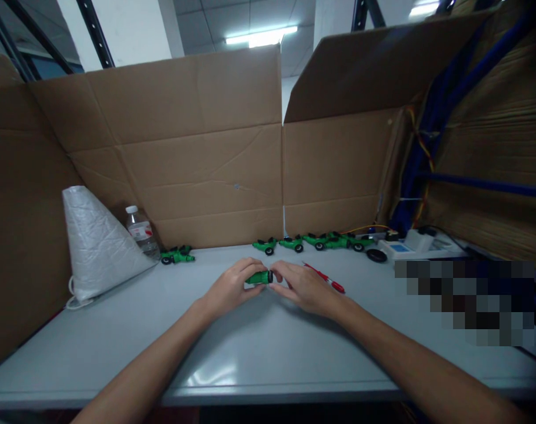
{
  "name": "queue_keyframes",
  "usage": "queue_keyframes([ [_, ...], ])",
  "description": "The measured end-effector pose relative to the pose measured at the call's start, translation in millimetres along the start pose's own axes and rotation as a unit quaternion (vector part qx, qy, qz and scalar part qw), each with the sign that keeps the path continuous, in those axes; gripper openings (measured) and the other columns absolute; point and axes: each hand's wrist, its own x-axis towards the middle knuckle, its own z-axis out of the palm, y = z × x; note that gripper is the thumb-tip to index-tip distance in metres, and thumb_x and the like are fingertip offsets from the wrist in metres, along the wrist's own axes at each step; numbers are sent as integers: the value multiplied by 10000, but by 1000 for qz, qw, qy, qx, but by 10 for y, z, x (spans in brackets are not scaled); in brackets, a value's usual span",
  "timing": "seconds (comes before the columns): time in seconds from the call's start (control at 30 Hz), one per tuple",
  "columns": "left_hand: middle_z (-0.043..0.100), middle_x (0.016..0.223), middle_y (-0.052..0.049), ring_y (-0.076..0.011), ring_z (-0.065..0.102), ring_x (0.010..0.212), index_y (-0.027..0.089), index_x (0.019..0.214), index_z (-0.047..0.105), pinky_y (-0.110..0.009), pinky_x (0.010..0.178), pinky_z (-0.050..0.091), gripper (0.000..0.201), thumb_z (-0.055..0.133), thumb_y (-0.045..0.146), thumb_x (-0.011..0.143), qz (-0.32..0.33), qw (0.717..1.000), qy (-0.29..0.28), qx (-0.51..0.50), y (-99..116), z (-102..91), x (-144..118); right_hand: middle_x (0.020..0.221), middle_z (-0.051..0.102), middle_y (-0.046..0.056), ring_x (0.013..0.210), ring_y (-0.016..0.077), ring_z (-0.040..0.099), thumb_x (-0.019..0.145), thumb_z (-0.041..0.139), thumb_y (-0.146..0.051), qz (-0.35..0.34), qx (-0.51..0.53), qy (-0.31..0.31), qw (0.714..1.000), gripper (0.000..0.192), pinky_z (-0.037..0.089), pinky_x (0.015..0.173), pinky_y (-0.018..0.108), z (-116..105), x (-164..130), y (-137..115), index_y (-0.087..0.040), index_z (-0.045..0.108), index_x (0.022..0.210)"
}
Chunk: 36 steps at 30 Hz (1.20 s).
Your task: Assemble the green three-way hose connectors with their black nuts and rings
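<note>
Above the middle of the table, my left hand grips a small green toy car between thumb and fingers. The toy's right end shows a black piece, perhaps a wheel; it is too small to be sure. My right hand is closed around that black end, with thumb and fingertips touching it. Part of the toy is hidden behind the fingers of both hands. A red screwdriver lies on the table just beyond my right hand.
Several green toy cars line the back edge, and more green toy pieces sit at back left. A silver bag and a water bottle stand left. A power strip and black ring lie right. Cardboard walls enclose the table.
</note>
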Motion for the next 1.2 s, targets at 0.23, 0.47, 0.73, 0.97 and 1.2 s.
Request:
queue_keyframes([
  [0.23,682,1255,-136,-250,666,1163,198,1315,595,-395,1003,570,301,595,255,1019,25,997,-23,65,29,-22,-15,592,489,-45,457,131,406,1033,381,-546,247,282,-86,923,428,327,476,261,147,100,-13,-221,530,799],
  [0.47,686,1202,-123,-238,666,1140,197,1246,626,-389,1006,560,258,634,252,994,-2,1000,-7,8,17,-39,11,990,661,63,894,227,616,1035,565,-395,15,1,4,1000,169,460,814,338,-6,18,-74,-229,580,1067],
  [0.73,685,1208,-112,-229,664,1148,205,1261,616,-379,1015,550,271,643,235,993,12,1000,-8,-11,9,25,-20,879,614,23,790,194,564,1054,520,-351,34,11,-20,999,139,402,729,298,55,10,-24,-218,540,1016],
  [0.97,690,1212,-122,-236,671,1130,193,1273,600,-376,980,567,271,630,265,1013,25,998,-2,56,31,-29,-19,816,569,-20,760,159,536,1098,415,-425,75,123,-5,990,299,371,715,274,165,56,-20,-214,525,916],
  [1.2,700,1227,-133,-254,688,1111,183,1322,586,-388,933,595,297,587,276,1040,56,989,-2,135,29,-32,-38,763,524,-23,746,158,516,1088,425,-426,103,208,11,973,353,392,690,272,211,98,-18,-216,501,815],
])
